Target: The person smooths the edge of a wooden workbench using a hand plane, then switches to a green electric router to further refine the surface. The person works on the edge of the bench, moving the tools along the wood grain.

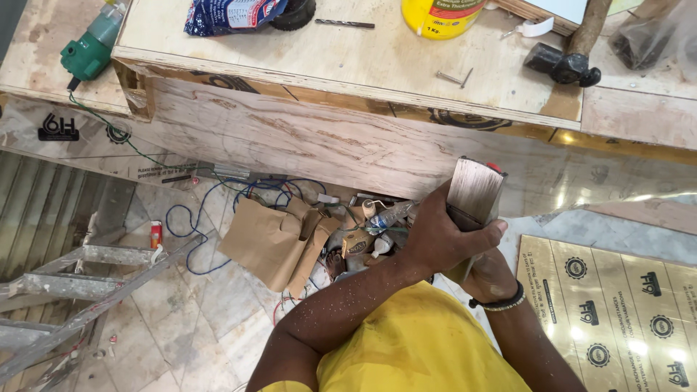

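both hands are raised in front of the plywood face of the desk (305,138), below its front edge. left hand (444,236) is clenched around a flat block with a wood-grain top (475,190), thumb lying across its right side; a small red part shows at the block's upper right corner. right hand (492,276), wearing a dark bead bracelet (501,303) at the wrist, sits just under the left hand and touches the lower end of the same block; whether its fingers close on the block cannot be told, since the left hand covers them. left forearm is speckled with fine dust. the person wears a yellow shirt (421,341). on the desk top: a hammer (570,62) near the right edge, a yellow tub (439,16) at the back, two loose nails (455,77) near the front edge, a drill bit (345,24) and a blue packet (232,14) toward the back left, a green power tool (91,47) at the left corner. on the floor: crumpled brown paper (272,243), blue wire (200,218), a metal ladder (80,283) at left, a gold laminate sheet (624,305) at right.
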